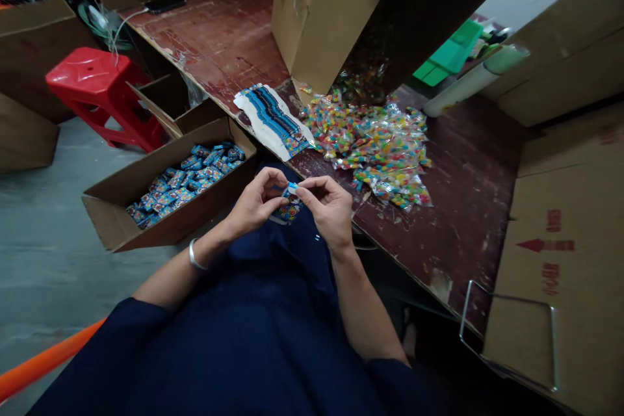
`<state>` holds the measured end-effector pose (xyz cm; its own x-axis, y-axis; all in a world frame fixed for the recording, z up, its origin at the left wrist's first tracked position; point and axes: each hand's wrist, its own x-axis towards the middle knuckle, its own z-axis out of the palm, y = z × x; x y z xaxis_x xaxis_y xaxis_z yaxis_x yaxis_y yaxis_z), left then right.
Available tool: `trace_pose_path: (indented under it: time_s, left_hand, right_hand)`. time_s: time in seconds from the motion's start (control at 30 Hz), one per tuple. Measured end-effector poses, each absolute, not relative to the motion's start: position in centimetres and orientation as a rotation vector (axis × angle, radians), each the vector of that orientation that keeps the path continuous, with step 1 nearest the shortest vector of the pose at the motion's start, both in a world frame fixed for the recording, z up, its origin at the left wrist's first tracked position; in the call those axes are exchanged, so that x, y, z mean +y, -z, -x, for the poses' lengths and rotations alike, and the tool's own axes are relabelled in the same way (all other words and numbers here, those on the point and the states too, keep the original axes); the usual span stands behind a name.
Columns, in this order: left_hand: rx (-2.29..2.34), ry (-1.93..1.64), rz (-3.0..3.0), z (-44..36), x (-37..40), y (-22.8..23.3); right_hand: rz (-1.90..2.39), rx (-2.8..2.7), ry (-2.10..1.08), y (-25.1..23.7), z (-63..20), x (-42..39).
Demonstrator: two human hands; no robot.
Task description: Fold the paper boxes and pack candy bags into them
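Small blue printed packet (290,203), half-folded

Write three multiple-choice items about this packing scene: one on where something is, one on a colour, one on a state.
1. Where does the pile of clear candy bags lie?
A. On the worn table, before the tipped carton
B. On the stool
C. In the open box on the floor

2. What colour is the plastic stool?
A. Green
B. Red
C. White

3. How is the small blue packet held?
A. Lying loose on the lap
B. In the left hand alone
C. Between both hands

Answers:
1. A, the bags spill across the table at the carton's open mouth.
2. B, the stool beside the table is bright red.
3. C, the left hand and the right hand both pinch the packet above the lap; the open box of blue packets sits apart on the floor.
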<state>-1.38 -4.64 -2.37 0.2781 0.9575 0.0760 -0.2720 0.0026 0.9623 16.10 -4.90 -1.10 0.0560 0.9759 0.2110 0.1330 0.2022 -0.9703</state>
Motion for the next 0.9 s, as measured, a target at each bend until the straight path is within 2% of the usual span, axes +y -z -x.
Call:
trace_pose_path:
  time_s: [0.2,0.5,0.7,0.9]
  left_hand:
    - [0.783,-1.061,-1.155,1.4,-4.7,1.9]
    - [0.808,-1.139,-1.073,1.6,-4.5,2.6]
    - [0.857,-1.105,-0.999,1.7,-3.7,3.8]
    - [0.794,-0.7,-1.245,3.7,-2.5,4.1]
  right_hand:
    - [1.225,-1.406,-0.96,0.6,-17.1,-4.0]
    - [1.038,-1.933,-0.732,1.6,-17.8,-5.4]
    - [1.119,-2.213,-0.54,2.0,-18.0,-5.9]
    - [1.016,-2.393,-0.817,1.9,-19.6,-4.2]
